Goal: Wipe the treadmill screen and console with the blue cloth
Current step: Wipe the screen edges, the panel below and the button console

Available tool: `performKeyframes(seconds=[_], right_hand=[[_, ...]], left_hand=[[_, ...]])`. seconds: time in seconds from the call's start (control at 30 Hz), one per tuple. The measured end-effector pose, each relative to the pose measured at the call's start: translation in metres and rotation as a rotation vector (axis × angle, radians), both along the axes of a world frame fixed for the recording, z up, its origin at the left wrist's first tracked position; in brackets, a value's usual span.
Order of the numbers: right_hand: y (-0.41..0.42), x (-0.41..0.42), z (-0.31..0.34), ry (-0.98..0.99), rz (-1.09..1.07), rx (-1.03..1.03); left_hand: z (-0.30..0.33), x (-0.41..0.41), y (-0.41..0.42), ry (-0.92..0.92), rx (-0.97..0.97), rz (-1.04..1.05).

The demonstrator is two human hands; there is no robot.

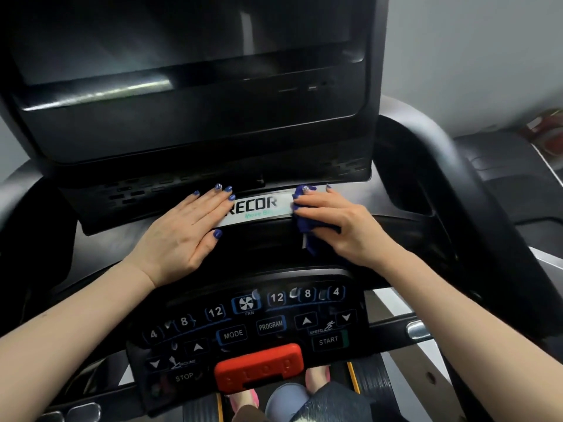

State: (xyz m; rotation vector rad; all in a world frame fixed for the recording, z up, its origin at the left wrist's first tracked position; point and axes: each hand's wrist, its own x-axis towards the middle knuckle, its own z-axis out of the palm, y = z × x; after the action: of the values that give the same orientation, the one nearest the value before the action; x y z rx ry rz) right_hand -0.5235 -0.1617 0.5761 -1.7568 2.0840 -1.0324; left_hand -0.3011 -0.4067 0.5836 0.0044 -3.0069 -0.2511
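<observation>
Head view showed the right hand (338,223) gripping a bunched blue cloth (307,226) against the white brand strip (262,210) (lettering partly covered) on the black treadmill console (304,248), below the dark screen (182,41). At nine o'clock of the cloth, the left hand (185,236) lay flat, fingers straight.

Left hand (182,236) hides the logo strip's (259,208) first letters; cloth (307,226) seems mostly covered.

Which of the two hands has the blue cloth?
The right hand holds the blue cloth against the console; the left hand lies flat and holds nothing.
</observation>
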Motion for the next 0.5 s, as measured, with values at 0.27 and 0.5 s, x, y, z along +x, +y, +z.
performKeyframes(seconds=[0.27,0.5], right_hand=[[0.019,-0.019,-0.003,-0.087,-0.211,-0.024],[0.022,-0.012,-0.009,0.0,-0.161,-0.077]], left_hand=[[0.013,-0.028,0.029,-0.035,-0.005,-0.049],[0.009,-0.077,0.062,-0.067,0.035,-0.094]])
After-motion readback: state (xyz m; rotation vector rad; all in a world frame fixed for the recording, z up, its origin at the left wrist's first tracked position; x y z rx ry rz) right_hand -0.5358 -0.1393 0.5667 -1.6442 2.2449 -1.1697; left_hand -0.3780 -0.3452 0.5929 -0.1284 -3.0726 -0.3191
